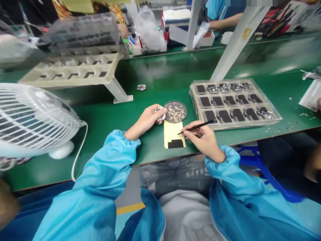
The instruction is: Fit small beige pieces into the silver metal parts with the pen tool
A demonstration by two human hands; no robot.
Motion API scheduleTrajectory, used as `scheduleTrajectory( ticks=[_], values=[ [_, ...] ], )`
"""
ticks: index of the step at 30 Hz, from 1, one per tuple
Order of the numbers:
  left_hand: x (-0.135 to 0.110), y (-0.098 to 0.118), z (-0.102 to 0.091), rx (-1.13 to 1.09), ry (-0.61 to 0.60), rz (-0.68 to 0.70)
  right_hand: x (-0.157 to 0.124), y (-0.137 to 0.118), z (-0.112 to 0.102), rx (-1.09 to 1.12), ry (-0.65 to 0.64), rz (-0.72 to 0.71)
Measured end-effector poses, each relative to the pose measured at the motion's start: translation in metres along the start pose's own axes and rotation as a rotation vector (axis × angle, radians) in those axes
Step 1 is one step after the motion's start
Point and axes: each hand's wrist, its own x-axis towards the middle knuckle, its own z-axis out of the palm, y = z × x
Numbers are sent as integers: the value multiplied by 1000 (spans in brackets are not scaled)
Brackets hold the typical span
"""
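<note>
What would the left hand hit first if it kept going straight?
Probably the round parts dish: the left hand, pinching a small pale piece, points straight at its rim, though height is unclear.

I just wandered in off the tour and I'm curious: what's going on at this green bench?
A person in a blue smock sits at the green bench. Their left hand pinches a small silvery part beside a round dish of tiny pieces. Their right hand holds a thin black tool, its tip over a yellow sheet. To the right lies a tray of dark pockets, a few holding metal parts. A white fan stands at the left.
</note>
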Motion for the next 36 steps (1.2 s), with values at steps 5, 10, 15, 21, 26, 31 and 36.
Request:
scheduleTrajectory(
  ticks=[5, 10, 15, 21, 26, 31, 36],
  values=[
    [-15, 0, -1, 124, -232, 31, 15, 0, 10, -54, -135, 6],
    [-21, 1, -5, 410, -469, 105, 13, 9, 13, -155, -210, 27],
    [-20, 0, 0, 401, -476, 96, 12, 10, 13, -185, -212, -8],
    [-20, 0, -3, 488, -506, 104, 10, 8, 12, -148, -215, -1],
    [-21, 0, -3, 569, -471, 103, 9, 6, 11, -88, -221, 7],
    [-22, -2, -1, 577, -433, 108, 8, 3, 14, -28, -74, -121],
    [-23, -4, 0, 561, -419, 120, 6, 6, 15, -260, -6, -320]
  ],
)
